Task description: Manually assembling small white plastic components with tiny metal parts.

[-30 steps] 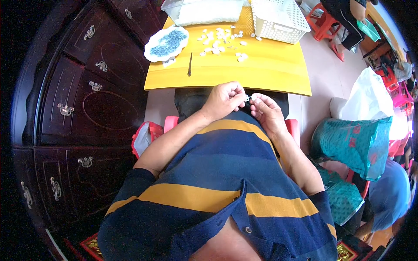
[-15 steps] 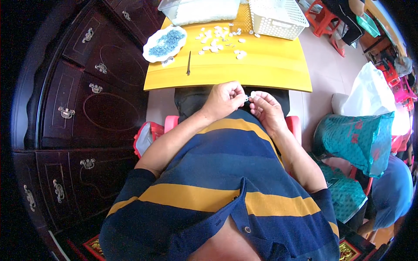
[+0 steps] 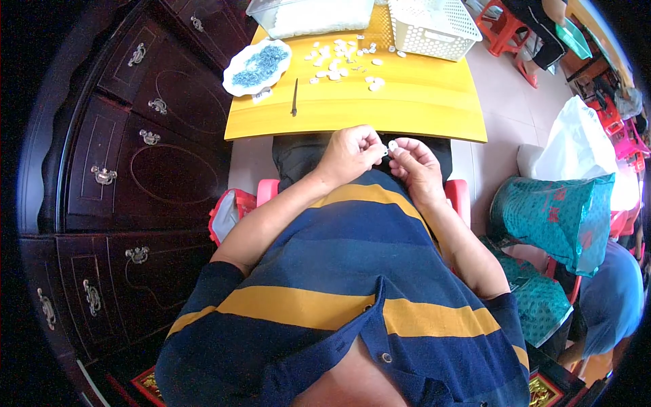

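My left hand (image 3: 350,154) and my right hand (image 3: 415,164) meet over my lap, just off the near edge of the yellow table (image 3: 407,112). Between thumb and finger the left pinches a small white plastic piece (image 3: 384,150). In the right fingertips sits a small round white piece (image 3: 392,145), close against the first; whether the two are joined is too small to tell. On the table lie several loose white pieces (image 3: 334,75) of the same sort. A thin dark pointed tool (image 3: 295,98) rests nearer to me, left of them.
A scalloped white dish (image 3: 234,80) of bluish thin bits stands at the table's left. Along the back are a clear bin (image 3: 319,30) and a perforated white basket (image 3: 441,46). Dark cabinets (image 3: 169,180) line the left; green bags (image 3: 542,217) and another person (image 3: 542,30) are at right.
My right fingers have turned a little, so the round white piece now shows its face. The left hand stays nearly in place, still pinching.
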### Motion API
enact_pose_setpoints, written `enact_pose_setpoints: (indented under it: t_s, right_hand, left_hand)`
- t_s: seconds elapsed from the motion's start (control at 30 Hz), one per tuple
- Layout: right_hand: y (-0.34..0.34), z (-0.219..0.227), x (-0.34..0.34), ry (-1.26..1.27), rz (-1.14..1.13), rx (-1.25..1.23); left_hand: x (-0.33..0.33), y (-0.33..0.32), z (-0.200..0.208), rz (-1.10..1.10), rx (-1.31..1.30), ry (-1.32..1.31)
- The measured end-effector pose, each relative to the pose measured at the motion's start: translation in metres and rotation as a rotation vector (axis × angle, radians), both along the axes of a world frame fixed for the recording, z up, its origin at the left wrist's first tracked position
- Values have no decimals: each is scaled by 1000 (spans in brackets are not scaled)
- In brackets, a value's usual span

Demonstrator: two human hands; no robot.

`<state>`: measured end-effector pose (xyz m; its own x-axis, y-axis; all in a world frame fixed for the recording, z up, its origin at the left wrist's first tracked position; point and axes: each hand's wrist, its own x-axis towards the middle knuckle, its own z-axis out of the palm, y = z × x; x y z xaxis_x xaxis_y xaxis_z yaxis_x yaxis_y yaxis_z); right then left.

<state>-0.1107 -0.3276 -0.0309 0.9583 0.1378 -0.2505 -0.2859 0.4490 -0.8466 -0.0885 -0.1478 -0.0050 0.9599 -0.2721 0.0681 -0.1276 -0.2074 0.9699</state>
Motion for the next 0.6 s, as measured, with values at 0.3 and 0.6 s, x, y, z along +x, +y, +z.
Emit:
enact_pose_setpoints:
  t_s: [0.3, 0.6]
  right_hand:
    - [1, -2, 0, -28, 4, -15]
    - [-1, -1, -1, -34, 15, 26]
  left_hand:
    - [0, 0, 3, -50, -63, 85]
    - [4, 7, 0, -198, -211, 190]
